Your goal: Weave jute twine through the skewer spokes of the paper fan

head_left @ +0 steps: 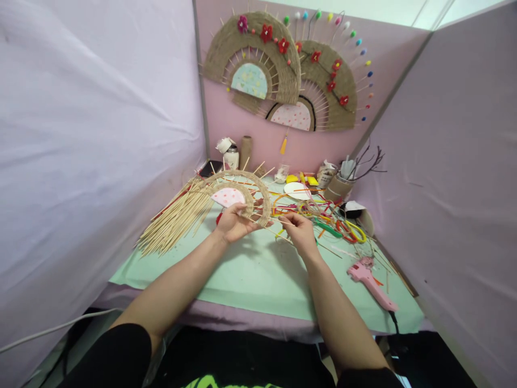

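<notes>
Above the middle of the table, my left hand (238,222) grips a small half-round fan (264,196) by its lower right part. The fan has thin wooden sticks fanning outward, bands of tan twine wound across them, and a pink-and-white dotted half-circle (228,196) at its centre. To the right, my right hand (298,229) is closed in a pinch near the fan's lower right edge. Its fingers hold a thin strand or stick that I cannot make out clearly. Loose thin sticks (173,221) lie in a large bundle to the left of the fan.
A pink hot glue gun (371,280) with a black cord lies at the right. Coloured pipe cleaners (351,229) tangle behind my right hand. A white jar (231,157), a cardboard tube (246,151) and a pot of twigs (339,186) stand along the back, below two large fans (278,70).
</notes>
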Motion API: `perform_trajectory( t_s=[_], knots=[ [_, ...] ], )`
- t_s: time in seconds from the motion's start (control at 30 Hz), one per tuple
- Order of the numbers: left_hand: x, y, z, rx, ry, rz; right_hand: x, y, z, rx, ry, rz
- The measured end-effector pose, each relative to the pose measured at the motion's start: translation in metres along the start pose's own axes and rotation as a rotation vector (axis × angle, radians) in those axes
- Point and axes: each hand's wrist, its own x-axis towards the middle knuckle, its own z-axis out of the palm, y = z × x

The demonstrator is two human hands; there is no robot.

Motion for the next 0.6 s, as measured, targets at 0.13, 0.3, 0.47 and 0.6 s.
perform_trajectory(
  t_s=[0.13, 0.3, 0.47, 0.6],
  knots=[
    [-0.0012, 0.0072, -0.0039, -0.004, -0.012, -0.038, -0.0009, -0.0017, -0.0010, -0.027, 0.012, -0.024],
    [-0.0039, 0.0065, -0.0032, 0.061, -0.111, -0.152, -0.0024, -0.0038, 0.0002, -0.008, 0.002, -0.011],
    [-0.0042, 0.0059, -0.0055, 0.095, -0.136, -0.182, -0.0037, -0.0039, 0.0005, 0.002, -0.039, -0.023],
    [-0.0039, 0.0111, -0.0069, 0.114, -0.113, -0.137, -0.0004, -0.0030, -0.0065, -0.001, -0.034, -0.015]
  ],
)
